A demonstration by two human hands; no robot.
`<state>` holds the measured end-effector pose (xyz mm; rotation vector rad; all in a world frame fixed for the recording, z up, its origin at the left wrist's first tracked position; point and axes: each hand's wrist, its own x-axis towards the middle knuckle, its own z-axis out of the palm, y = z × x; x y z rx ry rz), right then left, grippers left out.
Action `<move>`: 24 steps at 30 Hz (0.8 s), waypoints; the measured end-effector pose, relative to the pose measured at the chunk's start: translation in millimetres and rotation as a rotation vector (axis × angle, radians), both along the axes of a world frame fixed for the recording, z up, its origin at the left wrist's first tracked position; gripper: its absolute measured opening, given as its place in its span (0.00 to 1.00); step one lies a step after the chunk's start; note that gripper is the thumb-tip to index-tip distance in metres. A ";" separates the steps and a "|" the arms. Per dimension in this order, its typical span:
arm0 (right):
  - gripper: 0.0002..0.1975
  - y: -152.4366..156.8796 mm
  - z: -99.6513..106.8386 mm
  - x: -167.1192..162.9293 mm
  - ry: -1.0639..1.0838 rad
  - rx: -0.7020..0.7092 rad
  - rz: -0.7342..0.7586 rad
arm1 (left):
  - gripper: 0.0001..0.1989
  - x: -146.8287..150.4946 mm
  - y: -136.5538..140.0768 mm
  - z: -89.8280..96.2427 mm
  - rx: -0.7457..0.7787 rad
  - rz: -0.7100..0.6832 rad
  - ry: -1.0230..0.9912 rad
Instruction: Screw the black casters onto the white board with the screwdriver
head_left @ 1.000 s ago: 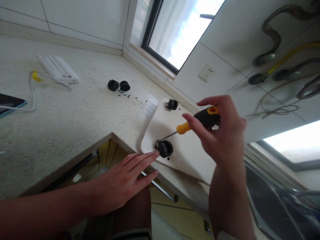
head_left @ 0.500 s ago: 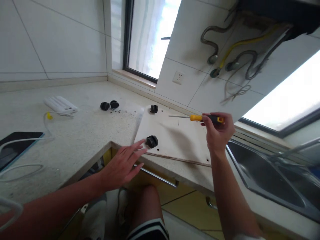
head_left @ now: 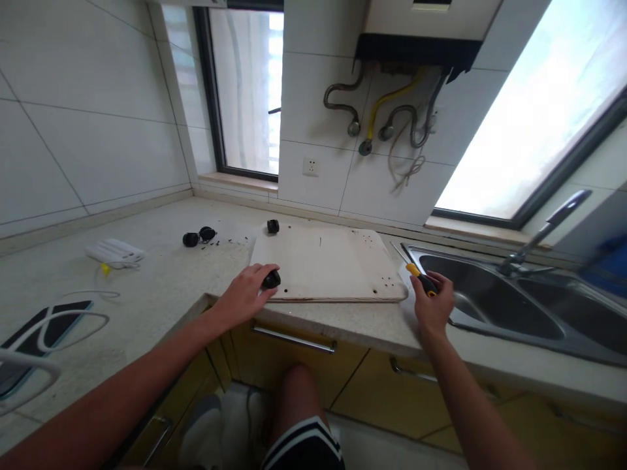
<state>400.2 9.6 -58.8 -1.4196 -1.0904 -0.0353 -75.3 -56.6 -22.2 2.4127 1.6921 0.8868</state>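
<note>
A pale wooden board (head_left: 328, 261) lies flat on the countertop, with small holes near its corners. At its front left corner stands a black caster wheel (head_left: 272, 279), and the fingers of my left hand (head_left: 247, 292) are closed around it. Another black caster (head_left: 273, 226) stands at the back left corner. My right hand (head_left: 435, 301) grips a screwdriver (head_left: 415, 270) with a yellow and black handle, just off the board's right edge. Its thin shaft points up and to the left, close to the sink.
Two loose casters (head_left: 198, 236) and several small screws (head_left: 217, 243) lie left of the board. Further left are a white power bank (head_left: 115, 250), a cable and a dark phone-like device (head_left: 44, 339). A steel sink (head_left: 470, 307) borders the right side, below the faucet (head_left: 546, 228).
My left hand has closed on the front left caster. My right hand has moved from above the board to the right beside the sink, still holding the screwdriver. The camera view has levelled.
</note>
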 end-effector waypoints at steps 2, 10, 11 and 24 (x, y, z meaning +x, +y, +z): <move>0.20 5.1 -3.8 3.5 0.020 -0.032 0.002 | 0.23 0.5 -2.2 0.0 0.004 0.008 -0.006; 0.19 11.5 -11.8 11.7 0.034 -0.160 0.081 | 0.24 -3.7 -3.5 6.2 -0.005 0.000 -0.009; 0.19 11.9 -12.4 12.0 0.037 -0.169 0.083 | 0.24 -6.8 -4.3 6.6 -0.013 0.001 -0.010; 0.19 20.3 -18.7 9.0 0.078 -0.196 0.166 | 0.36 -46.3 -11.3 6.5 -0.141 0.068 0.033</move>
